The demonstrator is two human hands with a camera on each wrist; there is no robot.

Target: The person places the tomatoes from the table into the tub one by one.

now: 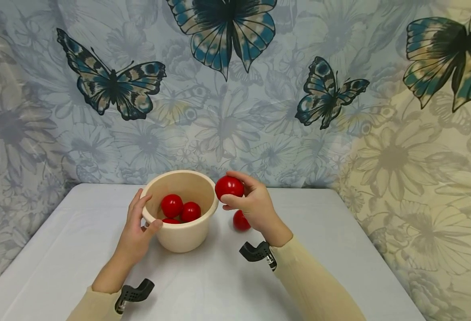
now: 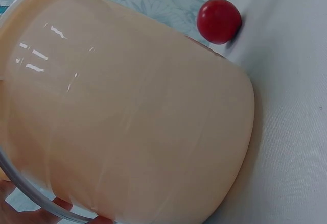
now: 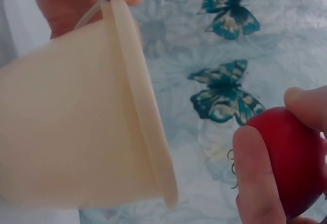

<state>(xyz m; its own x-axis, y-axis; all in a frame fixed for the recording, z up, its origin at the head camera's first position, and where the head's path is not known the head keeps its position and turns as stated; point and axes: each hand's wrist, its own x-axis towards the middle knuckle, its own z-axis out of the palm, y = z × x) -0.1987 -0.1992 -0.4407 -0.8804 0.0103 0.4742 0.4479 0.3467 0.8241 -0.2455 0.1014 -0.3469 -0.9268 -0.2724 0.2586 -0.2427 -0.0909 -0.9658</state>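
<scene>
A cream plastic bucket (image 1: 183,238) stands upright on the table with several red tomatoes (image 1: 172,206) inside. My left hand (image 1: 134,232) grips its rim on the left side, thumb toward the front; in the left wrist view, fingertips (image 2: 61,203) show by the bucket's thin handle (image 2: 36,196). Between thumb and fingers, my right hand (image 1: 255,203) pinches another tomato (image 1: 228,187), raised just beside the bucket's right rim. The right wrist view shows this tomato (image 3: 294,157) close up, apart from the bucket (image 3: 76,122). One more tomato (image 1: 241,221) lies on the table, partly hidden behind the right hand.
A white cloth covers the table (image 1: 319,232). Right behind it rises a backdrop (image 1: 227,129) printed with butterflies and flowers, which also runs along both sides. Each wrist carries a black camera mount (image 1: 255,252).
</scene>
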